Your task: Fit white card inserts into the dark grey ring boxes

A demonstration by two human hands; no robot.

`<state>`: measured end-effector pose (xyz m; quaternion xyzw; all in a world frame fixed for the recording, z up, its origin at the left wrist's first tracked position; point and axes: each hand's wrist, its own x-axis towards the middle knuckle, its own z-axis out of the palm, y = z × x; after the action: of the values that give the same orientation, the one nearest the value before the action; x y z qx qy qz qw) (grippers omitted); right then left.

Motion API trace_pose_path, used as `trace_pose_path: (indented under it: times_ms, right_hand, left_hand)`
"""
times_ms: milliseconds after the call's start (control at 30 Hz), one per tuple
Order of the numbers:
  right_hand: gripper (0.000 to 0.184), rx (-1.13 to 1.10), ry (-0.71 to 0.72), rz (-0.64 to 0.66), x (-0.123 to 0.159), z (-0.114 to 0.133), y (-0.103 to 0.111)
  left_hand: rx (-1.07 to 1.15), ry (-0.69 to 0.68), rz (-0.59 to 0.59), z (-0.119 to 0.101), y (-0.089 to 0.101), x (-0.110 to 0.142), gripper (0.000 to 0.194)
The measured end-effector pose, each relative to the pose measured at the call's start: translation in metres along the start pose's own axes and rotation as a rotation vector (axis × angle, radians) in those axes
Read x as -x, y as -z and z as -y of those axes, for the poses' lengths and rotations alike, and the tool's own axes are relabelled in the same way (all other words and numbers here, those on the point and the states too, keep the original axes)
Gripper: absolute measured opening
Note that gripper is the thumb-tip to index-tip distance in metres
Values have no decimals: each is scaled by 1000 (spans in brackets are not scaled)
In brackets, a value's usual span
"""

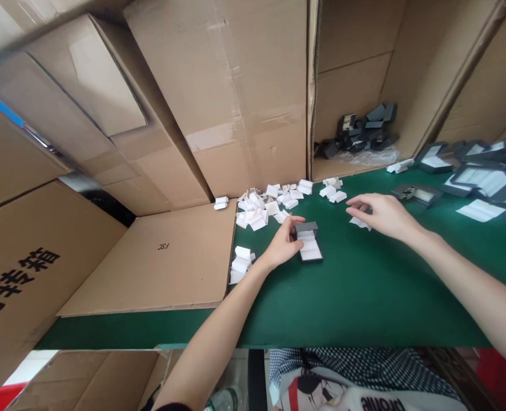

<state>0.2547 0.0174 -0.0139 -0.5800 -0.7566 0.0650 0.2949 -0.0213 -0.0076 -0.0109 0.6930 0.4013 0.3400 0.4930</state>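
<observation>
My left hand (284, 244) grips a small dark grey hinged box (306, 227) by its left side. The box's lid is up, and a white folded insert (310, 250) lines the inside. To the right, my right hand (375, 212) is held low over the green table, its fingers bent and apart. Just under its fingertips lies a white paper piece (360, 224); whether they touch it I cannot tell. Behind my left hand spreads a pile of white folded inserts (255, 211). A smaller stack of white inserts (241, 265) lies left of my left forearm.
A flat cardboard sheet (150, 268) covers the table's left part. Tall cardboard cartons (244, 103) stand along the back. One open carton (351, 68) holds dark boxes (364, 131). More grey boxes with white linings (484, 180) crowd the right side of the green table (364, 297).
</observation>
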Motion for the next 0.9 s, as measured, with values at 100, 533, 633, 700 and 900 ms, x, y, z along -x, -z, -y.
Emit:
trace_pose_path:
  times_ms: [100,533,633,700,900]
  right_hand:
    - [30,-19,86,-86,2,15,-3]
    - [49,-134,101,9,8,41,-10]
    - [42,-128,67,-33,9,45,-6]
    - [41,-135,48,-82,10,49,-6]
    - [49,-200,116,-165,17,61,-7]
  left_hand:
    - [18,-3,-4,-2,0,0,55]
    - [-389,-306,-400,-6,16,-2,43]
    - [-592,-299,-409,2,21,-4,44]
    - [-725,-290,-353,8,24,-6,47]
    - [-920,-124,-290,24,27,-14,61]
